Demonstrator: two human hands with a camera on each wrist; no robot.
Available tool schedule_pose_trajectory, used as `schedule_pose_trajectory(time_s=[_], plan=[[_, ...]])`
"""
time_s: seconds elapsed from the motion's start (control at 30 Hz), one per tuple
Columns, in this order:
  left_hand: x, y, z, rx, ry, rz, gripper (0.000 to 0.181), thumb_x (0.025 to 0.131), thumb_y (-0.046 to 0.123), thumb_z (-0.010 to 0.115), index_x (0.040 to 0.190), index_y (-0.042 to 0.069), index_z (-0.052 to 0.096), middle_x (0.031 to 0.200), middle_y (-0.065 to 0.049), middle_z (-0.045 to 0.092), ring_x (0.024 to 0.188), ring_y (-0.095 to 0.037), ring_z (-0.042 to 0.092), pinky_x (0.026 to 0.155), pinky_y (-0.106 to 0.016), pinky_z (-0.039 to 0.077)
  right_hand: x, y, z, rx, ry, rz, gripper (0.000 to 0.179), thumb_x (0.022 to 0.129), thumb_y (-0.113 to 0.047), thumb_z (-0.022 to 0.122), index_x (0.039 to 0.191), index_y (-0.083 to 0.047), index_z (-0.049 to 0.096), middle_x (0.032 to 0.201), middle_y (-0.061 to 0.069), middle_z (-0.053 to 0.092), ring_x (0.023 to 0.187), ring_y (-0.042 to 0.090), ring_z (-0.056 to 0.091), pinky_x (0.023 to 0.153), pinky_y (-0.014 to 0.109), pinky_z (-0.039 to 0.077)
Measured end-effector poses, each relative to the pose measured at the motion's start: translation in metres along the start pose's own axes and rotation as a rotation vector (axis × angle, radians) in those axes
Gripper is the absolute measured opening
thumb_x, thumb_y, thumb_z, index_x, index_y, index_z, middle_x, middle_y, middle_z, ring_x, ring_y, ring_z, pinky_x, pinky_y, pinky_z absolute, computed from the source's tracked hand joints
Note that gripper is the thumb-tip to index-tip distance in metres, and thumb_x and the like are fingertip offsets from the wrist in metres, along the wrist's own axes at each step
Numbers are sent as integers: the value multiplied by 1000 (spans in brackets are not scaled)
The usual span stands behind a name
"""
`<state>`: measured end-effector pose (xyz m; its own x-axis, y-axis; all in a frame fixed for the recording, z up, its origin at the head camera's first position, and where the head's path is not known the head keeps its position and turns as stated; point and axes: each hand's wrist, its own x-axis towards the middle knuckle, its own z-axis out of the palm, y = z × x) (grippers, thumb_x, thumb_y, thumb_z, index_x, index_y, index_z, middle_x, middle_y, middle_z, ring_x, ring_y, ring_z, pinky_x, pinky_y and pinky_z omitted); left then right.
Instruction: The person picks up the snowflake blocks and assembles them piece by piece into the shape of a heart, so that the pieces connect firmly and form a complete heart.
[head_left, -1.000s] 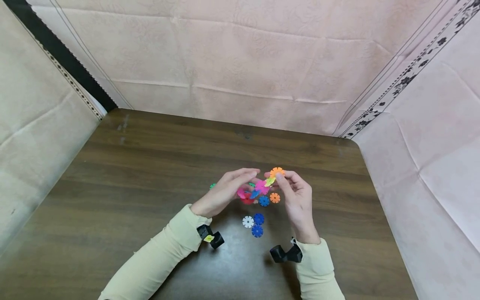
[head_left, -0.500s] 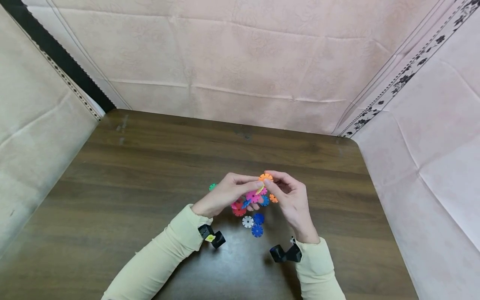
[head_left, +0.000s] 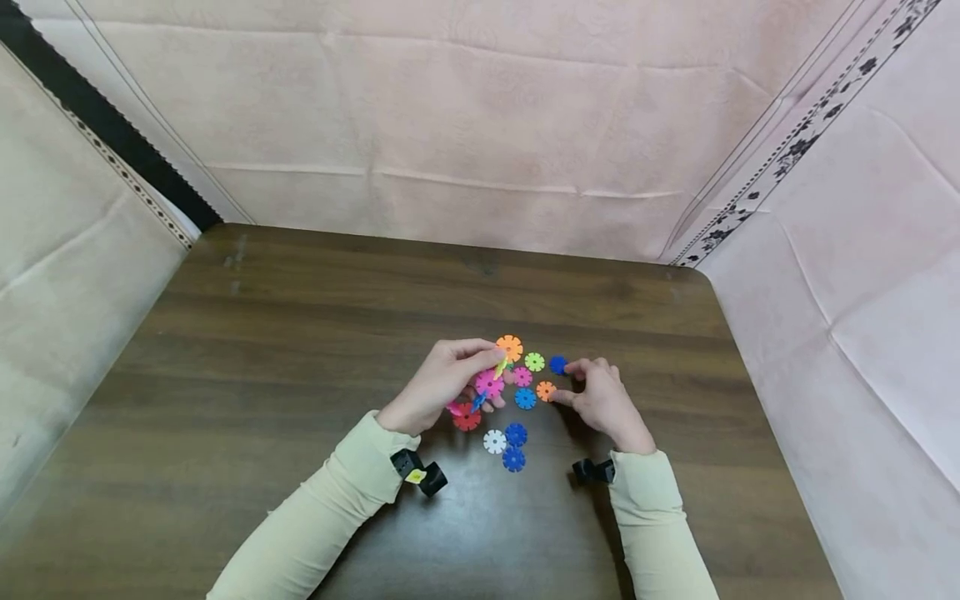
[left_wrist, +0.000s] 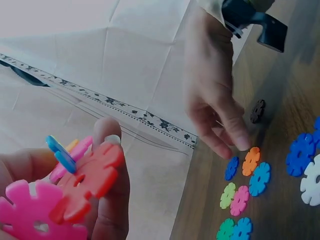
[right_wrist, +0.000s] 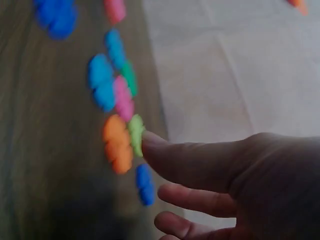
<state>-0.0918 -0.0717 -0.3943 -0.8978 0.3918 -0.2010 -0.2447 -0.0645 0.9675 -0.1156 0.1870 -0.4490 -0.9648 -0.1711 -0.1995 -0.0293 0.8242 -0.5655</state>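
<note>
My left hand (head_left: 442,379) pinches a chain of notched plastic interlocking discs above the table. The chain includes an orange disc (head_left: 509,347), a yellow-green one seen nearly edge-on, a magenta disc (head_left: 490,384), a blue one and a red disc (left_wrist: 95,177). A pink disc (left_wrist: 30,205) fills the near corner in the left wrist view. Low over the table, my right hand (head_left: 603,402) has thumb and fingers spread, holding nothing visible. Its fingertips are close to a loose blue disc (head_left: 558,365) and a loose orange disc (head_left: 546,391); contact cannot be told.
Loose lime (head_left: 534,362), pink (head_left: 522,377) and light blue discs (head_left: 525,398) lie between the hands. Nearer are a white disc (head_left: 494,442) and two dark blue discs (head_left: 515,446). A dark disc (left_wrist: 257,111) lies beneath the right hand. Cloth walls (head_left: 450,125) border the brown table (head_left: 300,350).
My right hand has let go of the chain's orange end and moved right, down towards the loose discs. My left hand keeps the chain and has shifted slightly left.
</note>
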Motion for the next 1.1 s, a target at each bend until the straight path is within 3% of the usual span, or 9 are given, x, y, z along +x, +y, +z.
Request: schedule_pose_trajectory(time_s=[0.17,0.3,0.43,0.6,0.83,1.0,1.1], plan=[[0,1,0,9,59,-12,32,96,34,60,104,4,68,75,-8,62,57,-19,64,56,-27,52,6,3,8,-72,5,-37,40,82,-31,79,109,-4,67,102,12,57,101,32,46,91,50,40],[0,4,0,-4,90,-15,31,96,32,59,107,4,68,70,-3,56,54,-14,54,53,-24,45,9,1,10,-76,12,-44,27,83,-26,79,99,-6,68,90,6,59,87,26,52,82,44,44],[-1,6,1,-47,93,-15,33,96,30,60,117,6,65,71,-5,65,56,-14,62,54,-24,49,12,-2,8,-59,-30,-11,26,84,-21,77,101,-5,66,88,6,60,79,22,54,74,39,48],[-2,8,0,-101,116,12,31,97,27,59,118,4,62,75,-7,68,56,-16,65,55,-27,54,11,-3,6,-30,-69,29,28,85,-19,76,105,-5,62,95,8,58,84,24,52,76,38,47],[-2,8,-1,-298,206,112,22,101,21,50,109,2,55,82,-13,64,57,-18,63,55,-30,56,6,-4,10,125,-40,-33,27,86,-9,74,106,-4,56,87,7,56,77,21,53,70,32,49],[-2,9,2,-420,348,187,20,105,23,37,106,6,48,77,-9,60,61,-19,62,55,-27,53,-7,-20,10,279,22,-136,17,93,-25,68,101,-11,63,84,4,60,73,22,54,62,30,50],[-1,9,6,-496,441,231,22,106,24,31,105,6,44,72,-6,59,61,-18,61,53,-24,49,-19,-41,9,460,37,-246,18,93,-30,67,94,-12,64,88,4,63,76,26,57,63,30,50]])
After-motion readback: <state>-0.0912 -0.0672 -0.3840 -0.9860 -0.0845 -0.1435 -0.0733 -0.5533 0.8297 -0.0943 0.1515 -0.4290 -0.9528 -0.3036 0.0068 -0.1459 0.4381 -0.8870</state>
